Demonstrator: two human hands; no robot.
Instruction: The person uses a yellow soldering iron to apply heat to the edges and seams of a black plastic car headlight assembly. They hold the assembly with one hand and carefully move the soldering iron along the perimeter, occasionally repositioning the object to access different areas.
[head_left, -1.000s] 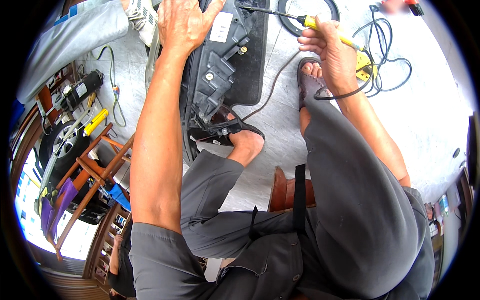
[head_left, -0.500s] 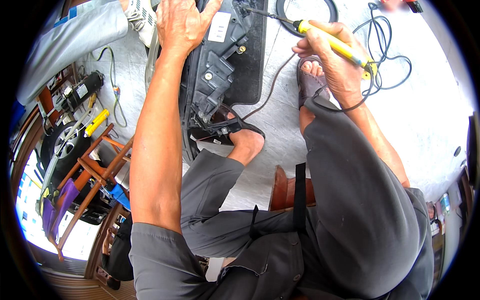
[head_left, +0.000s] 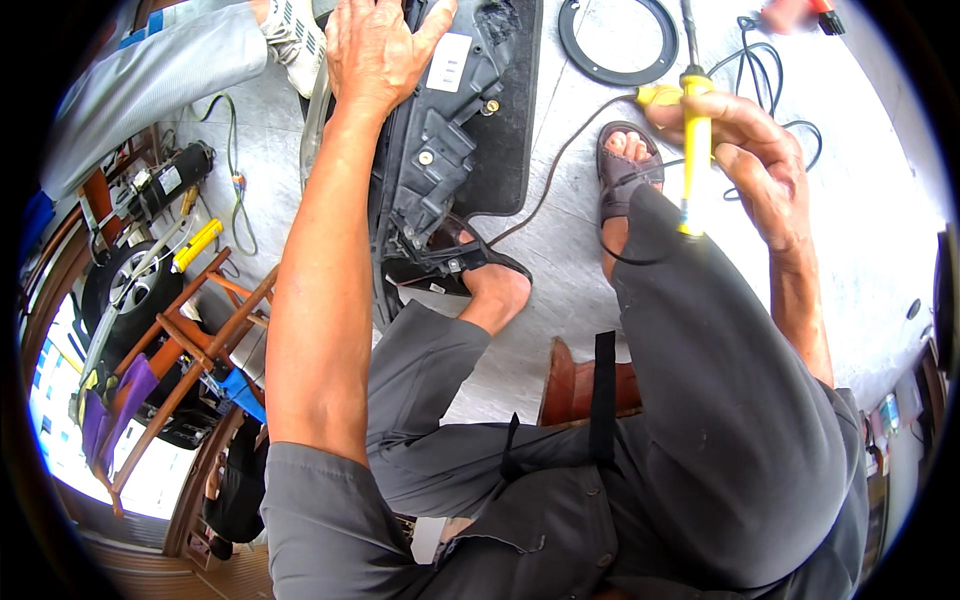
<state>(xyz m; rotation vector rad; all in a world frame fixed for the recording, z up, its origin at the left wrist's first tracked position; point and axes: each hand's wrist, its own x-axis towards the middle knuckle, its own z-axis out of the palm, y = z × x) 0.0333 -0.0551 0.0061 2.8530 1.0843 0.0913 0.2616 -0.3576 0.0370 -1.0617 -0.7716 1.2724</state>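
My left hand [head_left: 380, 55] rests on a black moulded housing [head_left: 425, 175], fingers apart. The housing has a white label [head_left: 450, 60] and a dark, rough patch at its top end. A black mat [head_left: 505, 165] lies under it. At the right, my right hand [head_left: 760, 160] grips a yellow-handled soldering iron [head_left: 695, 150], held clear of the housing with its metal shaft pointing toward the top edge. A cord hangs from the iron near my knee. Behind the handle is a yellow object [head_left: 655, 97] on the floor, partly hidden.
A black ring [head_left: 620, 78] and looped cables [head_left: 778, 70] lie on the tiled floor. Another person's shoe [head_left: 295, 55] is by the housing. Left are a black cylinder [head_left: 170, 185], a tyre [head_left: 105, 280] and a wooden frame [head_left: 205, 330]. Someone in black [head_left: 235, 480] is at lower left.
My right hand has moved right and turned. The iron has swung from slanting onto the housing to pointing straight up the picture, away from it. My left hand stays on the housing.
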